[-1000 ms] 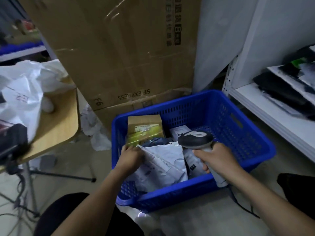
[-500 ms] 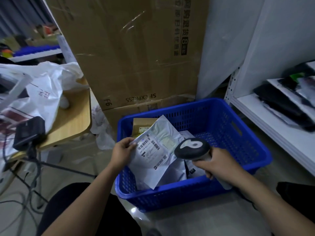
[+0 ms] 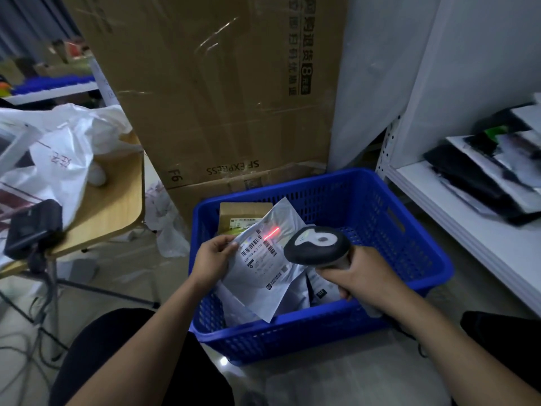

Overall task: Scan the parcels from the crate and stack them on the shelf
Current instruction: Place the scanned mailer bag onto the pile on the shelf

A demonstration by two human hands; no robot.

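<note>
Left hand [image 3: 210,259], right hand [image 3: 363,273]: bare. Forearms [image 3: 152,341] bare up to frame edge. Black trousers [image 3: 111,356], plain matte fabric, over both knees.

The right half of the blue crate [image 3: 409,250] lies open from above, so my right hand [image 3: 363,273], gripping the scanner [image 3: 317,244], can pass over its right wall to the white shelf [image 3: 424,189]. The shelf's near strip is bare; dark parcels [image 3: 468,177] are piled farther right. The mailer [image 3: 263,271] pinched in my left hand [image 3: 212,257] covers the crate's left half. A tall cardboard box [image 3: 219,98] walls off the far side. Left, a wooden table [image 3: 114,200] stands near, with floor between. My knees [image 3: 126,347] close the near side.
</note>
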